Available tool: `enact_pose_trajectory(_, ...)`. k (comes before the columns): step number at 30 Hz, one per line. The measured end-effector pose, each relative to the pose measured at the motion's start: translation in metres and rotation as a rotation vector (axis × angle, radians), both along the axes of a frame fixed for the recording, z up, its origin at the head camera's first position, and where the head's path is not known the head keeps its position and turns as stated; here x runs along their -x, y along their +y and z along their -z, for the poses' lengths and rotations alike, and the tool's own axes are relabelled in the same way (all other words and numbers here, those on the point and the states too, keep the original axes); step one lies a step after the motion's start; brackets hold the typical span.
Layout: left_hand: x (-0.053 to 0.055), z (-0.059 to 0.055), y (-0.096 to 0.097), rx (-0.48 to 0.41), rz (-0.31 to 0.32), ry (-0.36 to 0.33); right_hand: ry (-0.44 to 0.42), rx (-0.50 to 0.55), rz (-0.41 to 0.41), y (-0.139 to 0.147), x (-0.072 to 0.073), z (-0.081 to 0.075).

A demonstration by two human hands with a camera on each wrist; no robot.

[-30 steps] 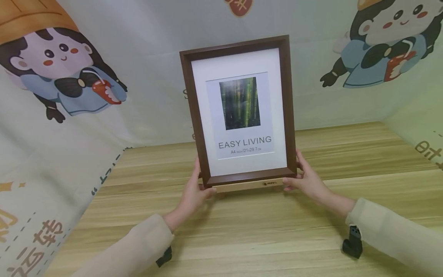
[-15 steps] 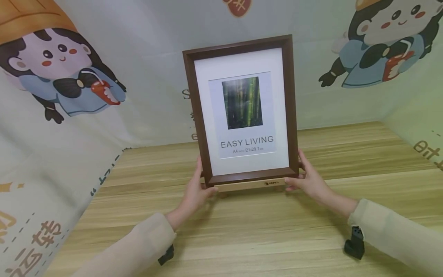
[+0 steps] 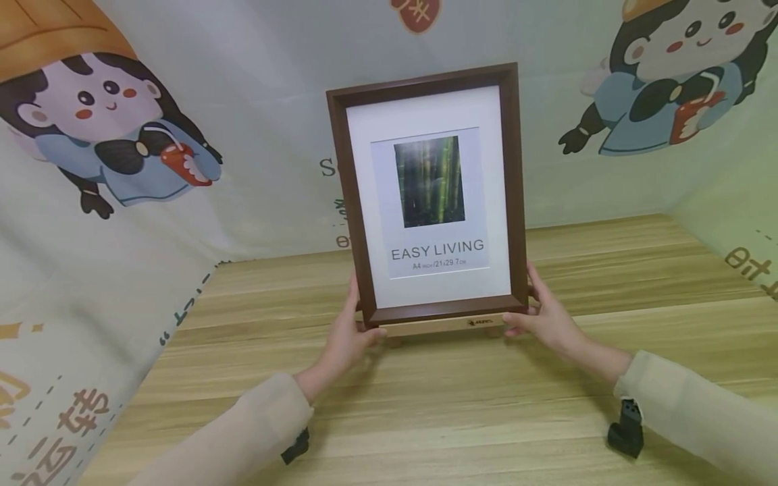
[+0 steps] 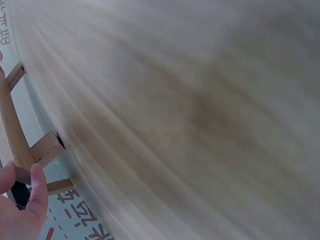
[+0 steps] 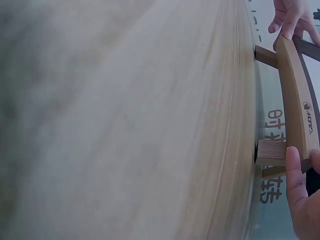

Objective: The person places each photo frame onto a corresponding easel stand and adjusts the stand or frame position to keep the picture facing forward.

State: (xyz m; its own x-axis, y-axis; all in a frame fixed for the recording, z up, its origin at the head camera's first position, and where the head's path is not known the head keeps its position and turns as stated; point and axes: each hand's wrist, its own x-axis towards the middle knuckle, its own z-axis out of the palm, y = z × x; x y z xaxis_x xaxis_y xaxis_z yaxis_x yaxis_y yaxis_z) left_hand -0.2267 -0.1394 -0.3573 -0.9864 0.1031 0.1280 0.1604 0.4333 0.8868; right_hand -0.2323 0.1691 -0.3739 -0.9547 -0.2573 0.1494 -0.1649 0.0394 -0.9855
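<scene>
A dark brown picture frame (image 3: 515,202) with a white mat and a bamboo picture stands upright, leaning slightly back, on the ledge of a small wooden easel (image 3: 437,328). My left hand (image 3: 343,341) grips the left end of that ledge, thumb in front and fingers up beside the frame. At the opposite end my right hand (image 3: 550,324) holds the ledge in the same way. In the right wrist view the easel's ledge (image 5: 292,95) bears a small dark logo, and its short legs reach the tabletop. The easel's upper part is hidden behind the frame.
The wood-grain tabletop (image 3: 437,418) stretches around the easel on all sides. Behind it and at both sides hangs a pale cloth (image 3: 267,81) printed with cartoon figures and lettering. Black wrist devices (image 3: 626,432) hang below the sleeves.
The easel with the frame on it has shifted slightly to the right across the tabletop. Both hands moved along with it and kept their hold.
</scene>
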Motion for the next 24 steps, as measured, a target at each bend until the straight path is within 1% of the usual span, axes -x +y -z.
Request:
enact_pose_trajectory(9,0.0005,-0.0006,0.0017,0.006,0.017,0.015,-0.013,-0.003,0.009,0.002,-0.0019,-0.0004)
enact_pose_trajectory(13,0.0011,0.0001,0.0021,0.022,0.016,0.015,-0.014,-0.005,0.009,0.0032,-0.0026,-0.0002)
enact_pose_trajectory(20,0.0029,0.0029,0.0032,0.019,0.024,0.018,-0.007,-0.006,0.0,0.0052,-0.0026,-0.0002)
enact_pose_trajectory(24,0.0023,0.002,0.0046,0.028,0.016,0.014,-0.005,0.002,-0.003,0.006,-0.0021,-0.0005)
